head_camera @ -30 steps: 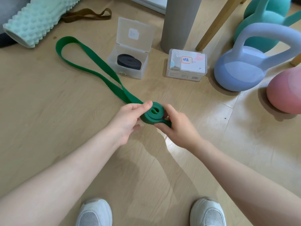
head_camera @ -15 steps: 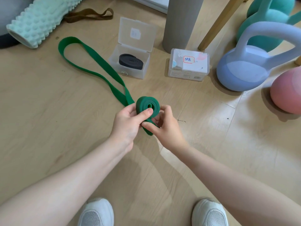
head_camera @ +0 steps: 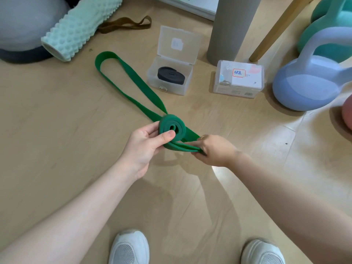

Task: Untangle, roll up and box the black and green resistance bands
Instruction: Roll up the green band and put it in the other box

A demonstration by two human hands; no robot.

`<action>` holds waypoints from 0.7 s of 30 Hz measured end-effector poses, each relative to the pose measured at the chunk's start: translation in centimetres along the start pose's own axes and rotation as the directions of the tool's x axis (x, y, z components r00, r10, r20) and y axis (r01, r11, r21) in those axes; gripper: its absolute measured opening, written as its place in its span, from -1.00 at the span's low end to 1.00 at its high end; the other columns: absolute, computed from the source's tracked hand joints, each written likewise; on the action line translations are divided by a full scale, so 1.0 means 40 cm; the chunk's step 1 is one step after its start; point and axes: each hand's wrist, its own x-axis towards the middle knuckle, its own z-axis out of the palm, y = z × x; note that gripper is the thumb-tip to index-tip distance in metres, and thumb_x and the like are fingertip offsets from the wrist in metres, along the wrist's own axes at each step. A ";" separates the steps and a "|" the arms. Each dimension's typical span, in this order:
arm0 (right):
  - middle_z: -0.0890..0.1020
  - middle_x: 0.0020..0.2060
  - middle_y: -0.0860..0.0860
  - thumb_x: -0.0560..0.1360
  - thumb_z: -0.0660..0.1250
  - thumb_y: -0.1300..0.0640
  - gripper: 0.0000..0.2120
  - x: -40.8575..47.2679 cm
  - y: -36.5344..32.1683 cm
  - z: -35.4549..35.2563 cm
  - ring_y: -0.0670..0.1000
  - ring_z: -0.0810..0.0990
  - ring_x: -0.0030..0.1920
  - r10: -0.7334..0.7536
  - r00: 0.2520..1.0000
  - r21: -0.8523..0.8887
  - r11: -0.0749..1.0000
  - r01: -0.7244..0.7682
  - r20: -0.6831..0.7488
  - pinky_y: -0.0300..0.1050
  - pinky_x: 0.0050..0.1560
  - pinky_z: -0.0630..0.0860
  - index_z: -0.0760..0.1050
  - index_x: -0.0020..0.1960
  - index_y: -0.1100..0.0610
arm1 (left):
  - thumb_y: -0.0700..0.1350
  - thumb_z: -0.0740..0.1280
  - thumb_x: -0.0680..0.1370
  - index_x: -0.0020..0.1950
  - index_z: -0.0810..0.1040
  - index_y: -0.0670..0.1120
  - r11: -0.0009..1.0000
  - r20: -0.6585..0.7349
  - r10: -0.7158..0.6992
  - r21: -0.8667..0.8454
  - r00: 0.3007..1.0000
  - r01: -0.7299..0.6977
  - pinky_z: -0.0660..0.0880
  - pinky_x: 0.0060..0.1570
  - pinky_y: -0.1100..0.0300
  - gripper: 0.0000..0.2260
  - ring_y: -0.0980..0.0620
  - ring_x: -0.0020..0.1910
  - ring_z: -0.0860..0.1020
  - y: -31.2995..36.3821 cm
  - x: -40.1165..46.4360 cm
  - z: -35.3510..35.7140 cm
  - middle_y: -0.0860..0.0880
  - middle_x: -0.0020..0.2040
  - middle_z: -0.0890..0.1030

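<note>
Hidden: your right hand [head_camera: 215, 150] fingers curl under, gripping green band [head_camera: 133, 86] strands.
Left hand [head_camera: 144, 145]: thumb pinches the roll.
Nearby: black band [head_camera: 170, 75] lies boxed.

You hold a deep green band [head_camera: 131, 80], solid in colour, over a pale tan wood-grain floor [head_camera: 47, 130]. The black band [head_camera: 171, 75] lies coiled in a clear box [head_camera: 169, 86] with a frosted white lid patch. Beside it you see a second clear box [head_camera: 239, 80] carrying a white label framed in red with blue handwriting. Toward the floor's far left edge sit a mint-green studded foam roller [head_camera: 80, 27] and an olive-brown strap [head_camera: 125, 24]. At the right edge stand a lavender-blue kettlebell [head_camera: 312, 80] and a teal kettlebell [head_camera: 331, 18]. Your shoes [head_camera: 129, 246] are white.
</note>
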 end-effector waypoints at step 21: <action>0.51 0.16 0.08 0.47 0.33 0.14 -0.55 -0.226 0.089 0.009 0.12 0.46 0.18 0.476 0.873 0.197 0.850 -0.488 0.111 -0.04 0.19 0.39 0.37 0.35 0.10 | -0.29 0.37 0.47 -0.04 0.56 -0.04 0.969 0.154 -0.179 0.199 0.972 0.146 0.55 -0.17 0.31 -0.83 0.13 -0.14 0.63 -0.114 0.078 0.155 0.03 -0.12 0.67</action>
